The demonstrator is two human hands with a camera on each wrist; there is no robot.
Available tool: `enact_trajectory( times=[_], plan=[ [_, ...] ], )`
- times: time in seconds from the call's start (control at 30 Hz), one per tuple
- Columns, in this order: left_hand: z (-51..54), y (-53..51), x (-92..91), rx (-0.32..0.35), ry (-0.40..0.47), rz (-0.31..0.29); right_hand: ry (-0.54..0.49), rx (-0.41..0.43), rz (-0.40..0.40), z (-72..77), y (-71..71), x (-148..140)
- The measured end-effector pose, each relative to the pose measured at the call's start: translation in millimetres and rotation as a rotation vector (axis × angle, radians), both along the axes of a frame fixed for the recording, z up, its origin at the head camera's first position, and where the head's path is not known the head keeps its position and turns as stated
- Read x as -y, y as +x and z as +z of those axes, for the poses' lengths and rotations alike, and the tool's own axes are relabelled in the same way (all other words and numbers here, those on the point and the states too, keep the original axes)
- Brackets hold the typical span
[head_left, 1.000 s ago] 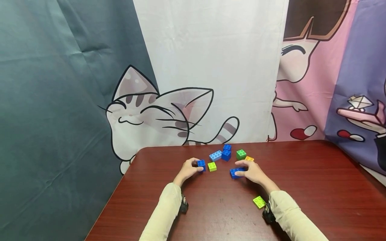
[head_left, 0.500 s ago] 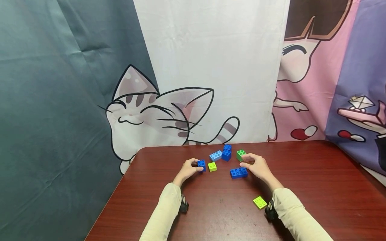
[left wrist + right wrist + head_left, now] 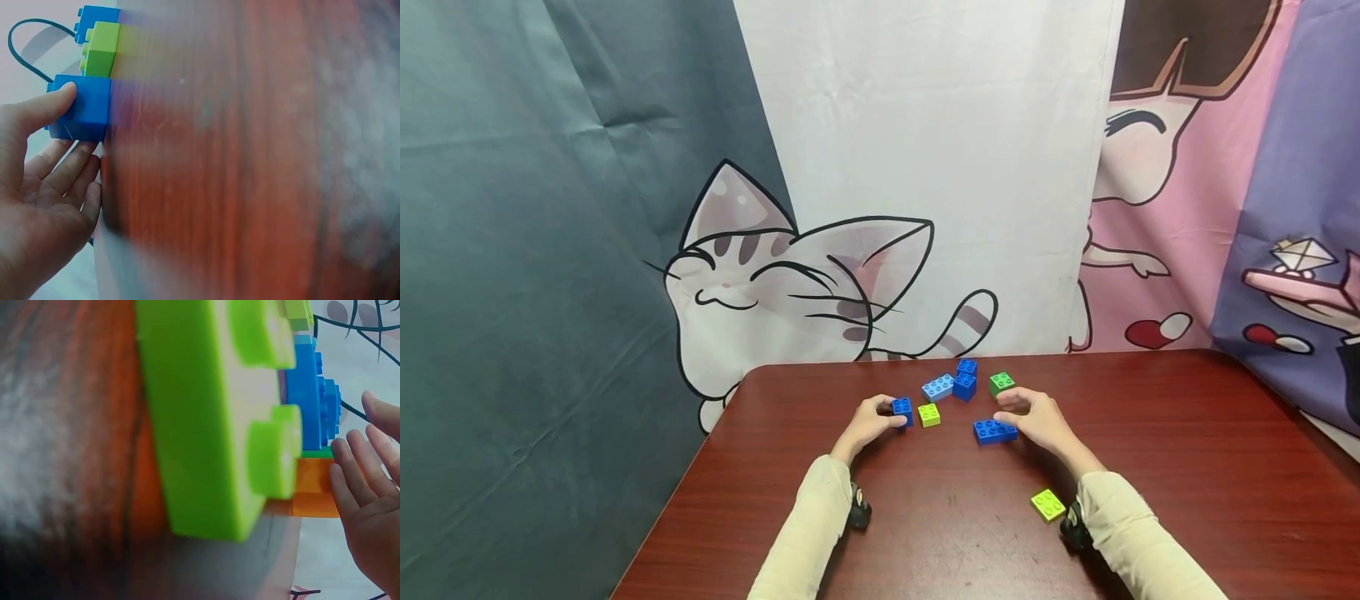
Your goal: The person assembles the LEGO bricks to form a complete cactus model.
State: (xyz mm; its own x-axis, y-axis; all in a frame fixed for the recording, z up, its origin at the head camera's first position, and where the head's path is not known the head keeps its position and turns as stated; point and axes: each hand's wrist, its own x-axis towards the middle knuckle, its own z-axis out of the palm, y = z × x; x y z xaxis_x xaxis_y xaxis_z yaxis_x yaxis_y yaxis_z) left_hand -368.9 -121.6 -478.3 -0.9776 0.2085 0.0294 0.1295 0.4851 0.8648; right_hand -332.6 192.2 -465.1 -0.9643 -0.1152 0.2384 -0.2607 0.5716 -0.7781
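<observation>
On the left side of the group, my left hand [image 3: 868, 423] pinches a square dark blue toy brick [image 3: 902, 411] between thumb and fingers. In the left wrist view that brick [image 3: 90, 112] sits on the tabletop, thumb on one side, fingers on the other. A lime-green brick [image 3: 928, 415] stands just right of it. My right hand [image 3: 1037, 419] hovers with parted, relaxed fingers beside a long dark blue brick [image 3: 994, 431], its thumb over that brick's right end. An orange brick [image 3: 315, 487] lies by the right fingers in the right wrist view; the hand hides it from the head view.
Behind are a light blue long brick [image 3: 937, 387], two dark blue bricks [image 3: 965, 385] close together and a green brick [image 3: 1001, 383]. A flat lime-green brick [image 3: 1047, 505] lies by my right wrist. A printed curtain [image 3: 962, 167] hangs behind the brown table [image 3: 1187, 433].
My right hand has come off the long blue brick, drawn away to the right and back, then dipped slightly toward it again. The left hand and its brick have stayed put.
</observation>
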Motion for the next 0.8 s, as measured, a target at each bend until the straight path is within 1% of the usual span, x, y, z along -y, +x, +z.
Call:
enact_trajectory(
  times=[0.23, 0.37, 0.47, 0.57, 0.7, 0.8],
  plan=[
    [-1.3, -0.5, 0.2, 0.007, 0.000, 0.005, 0.021, 0.093, 0.065, -5.4, 0.3, 2],
    [-1.6, 0.1, -0.8, 0.015, 0.000, 0.006, 0.025, 0.141, 0.124, -8.0, -0.3, 3],
    [-1.9, -0.2, -0.9, 0.017, 0.006, 0.004, 0.054, 0.175, 0.161, -10.0, -0.6, 4],
    [-2.4, -0.6, -0.6, 0.019, 0.020, 0.003, 0.084, 0.212, 0.159, -10.9, -0.7, 4],
    [-1.8, 0.6, -0.2, 0.030, 0.040, 0.019, 0.124, 0.241, 0.154, -10.5, -1.4, 5],
    [0.1, 3.0, -1.1, 0.023, 0.044, 0.055, 0.146, 0.240, 0.159, -9.6, -2.5, 6]
  ],
)
